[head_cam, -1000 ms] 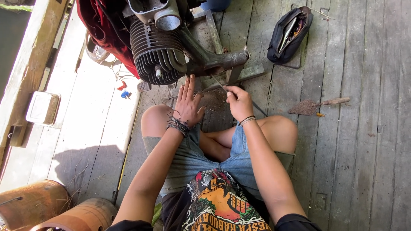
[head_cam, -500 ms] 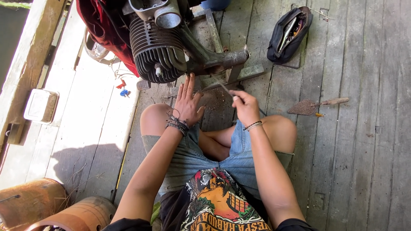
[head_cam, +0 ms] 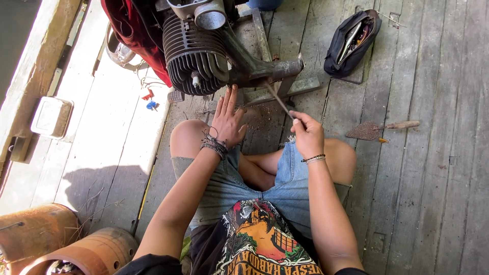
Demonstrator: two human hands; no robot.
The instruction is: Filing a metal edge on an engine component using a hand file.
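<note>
I sit cross-legged on a wooden plank floor in front of a finned grey engine (head_cam: 196, 56) with a rusty exhaust pipe (head_cam: 270, 70). My left hand (head_cam: 227, 119) lies flat, fingers spread, on the floor just below the engine fins. My right hand (head_cam: 307, 135) grips a thin metal tool (head_cam: 279, 100) whose tip points up toward the underside of the exhaust pipe. Braided bands circle my left wrist and a thin bracelet my right.
An open black tool pouch (head_cam: 351, 43) lies at the upper right. A rusty trowel (head_cam: 379, 129) with a wooden handle rests right of my knee. A small metal tin (head_cam: 51, 117) sits at the left, rusty cylinders (head_cam: 61, 242) at the lower left. Red fabric (head_cam: 135, 30) hangs beside the engine.
My right hand has moved down and right, away from the engine, and the thin tool now shows angled up toward the exhaust pipe. My left hand stays flat.
</note>
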